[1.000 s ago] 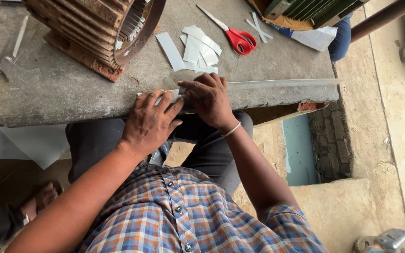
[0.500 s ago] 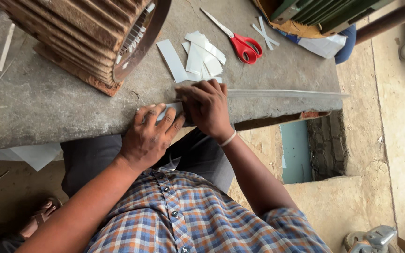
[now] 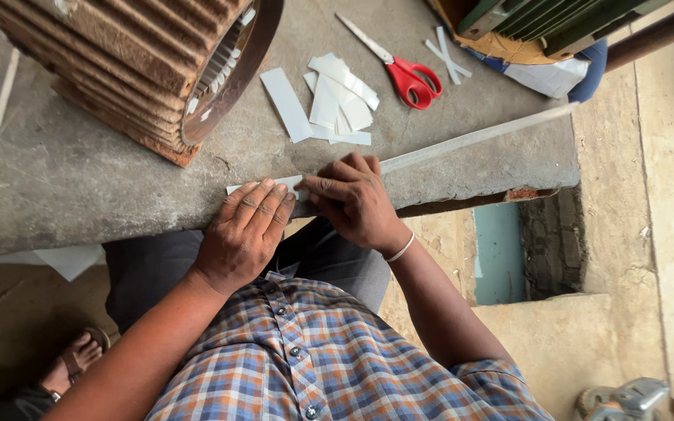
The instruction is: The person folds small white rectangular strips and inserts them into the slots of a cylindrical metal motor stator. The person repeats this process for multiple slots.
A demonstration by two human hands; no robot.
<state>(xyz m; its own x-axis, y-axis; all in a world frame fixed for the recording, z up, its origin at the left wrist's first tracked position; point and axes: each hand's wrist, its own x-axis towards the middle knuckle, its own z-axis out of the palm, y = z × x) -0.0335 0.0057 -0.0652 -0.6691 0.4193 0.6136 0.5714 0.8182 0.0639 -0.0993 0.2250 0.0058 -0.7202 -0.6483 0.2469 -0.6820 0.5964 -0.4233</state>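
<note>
A long white strip lies along the near edge of the concrete bench, running out toward two o'clock. The left hand presses palm-down on its near end, fingers flat and spread, gripping nothing. Just beside it at three o'clock, the right hand bends at the knuckles, fingertips pinching the strip. At twelve o'clock lie cut white paper pieces; red-handled scissors lie at one o'clock, and a rusty ribbed motor housing sits at ten.
</note>
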